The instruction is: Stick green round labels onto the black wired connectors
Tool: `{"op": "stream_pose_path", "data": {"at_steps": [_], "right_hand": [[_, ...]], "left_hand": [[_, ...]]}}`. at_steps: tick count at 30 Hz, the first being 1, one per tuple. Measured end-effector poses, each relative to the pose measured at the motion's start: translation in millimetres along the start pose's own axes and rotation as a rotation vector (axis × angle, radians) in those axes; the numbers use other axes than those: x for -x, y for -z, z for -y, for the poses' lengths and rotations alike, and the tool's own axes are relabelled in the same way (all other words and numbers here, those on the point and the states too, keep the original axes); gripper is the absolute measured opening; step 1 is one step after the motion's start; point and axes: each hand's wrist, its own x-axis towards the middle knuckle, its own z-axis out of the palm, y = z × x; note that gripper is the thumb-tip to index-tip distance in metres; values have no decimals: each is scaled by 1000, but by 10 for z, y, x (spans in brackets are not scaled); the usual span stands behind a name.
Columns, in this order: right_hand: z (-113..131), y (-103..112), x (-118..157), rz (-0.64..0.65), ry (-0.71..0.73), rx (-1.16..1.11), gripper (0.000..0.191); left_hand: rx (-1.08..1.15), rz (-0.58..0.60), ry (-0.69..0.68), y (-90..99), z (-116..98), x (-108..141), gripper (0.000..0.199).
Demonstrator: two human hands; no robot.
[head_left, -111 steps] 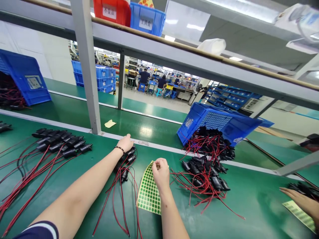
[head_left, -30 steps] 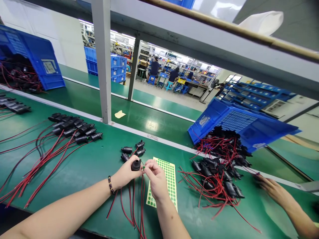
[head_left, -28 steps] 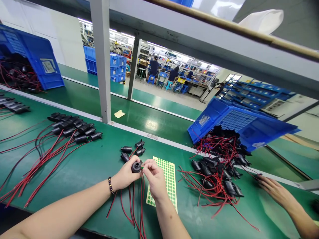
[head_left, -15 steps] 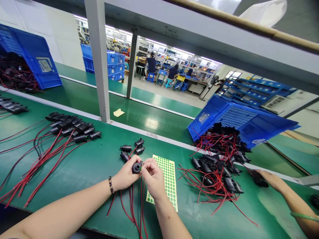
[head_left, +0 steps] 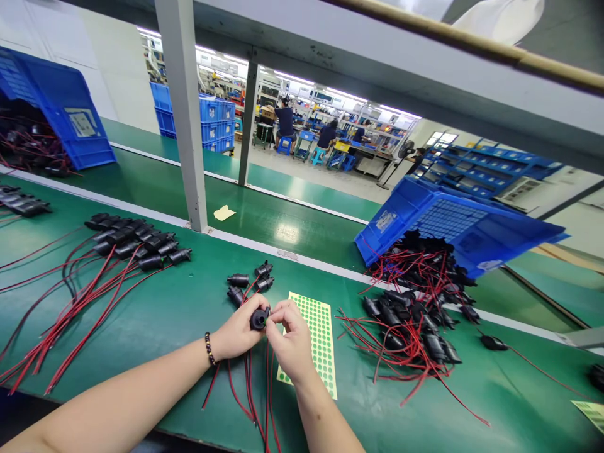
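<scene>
My left hand [head_left: 238,332] grips a small black pump [head_left: 258,319], its round open end facing me. Against the pump's right side, my right hand [head_left: 291,340] pinches thumb and forefinger together, with a speck of green sticker at the tips. Under my right wrist lies a pale sheet of round green stickers [head_left: 318,327]. Just behind my left hand are several loose black pumps [head_left: 238,280]. Red and black wires [head_left: 250,390] hang down between my forearms toward the table's front edge.
To the left lie rows of wired pumps [head_left: 136,239]. A tipped blue crate [head_left: 391,214] at right spills more pumps [head_left: 410,321]; another blue crate [head_left: 87,126] stands far left. A grey post [head_left: 184,126] rises from the bench. One pump [head_left: 493,341] lies alone at right.
My hands stay almost in place, and less green shows at my right fingertips. At right, another person's hand has let go of a pump and left view; a second sticker sheet shows there.
</scene>
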Motion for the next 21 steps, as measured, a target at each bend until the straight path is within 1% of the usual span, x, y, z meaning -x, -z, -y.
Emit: {"op": "stream_pose_path", "data": {"at_steps": [6, 9, 12, 16, 21], "right_hand": [[-78, -14, -4, 31, -94, -51, 14], [-99, -13, -19, 61, -217, -116, 15], [-82, 6, -41, 95, -320, -275, 15], [-37, 26, -59, 146, -349, -469, 13], [-40, -2, -55, 121, -384, -496, 19]], "left_hand": [[-69, 40, -43, 9, 22, 0, 20], [-98, 71, -53, 20, 24, -2, 21], [-56, 105, -43, 33, 7, -9, 20], [38, 89, -15, 49, -20, -18, 17], [27, 98, -14, 51, -5, -16, 20]]}}
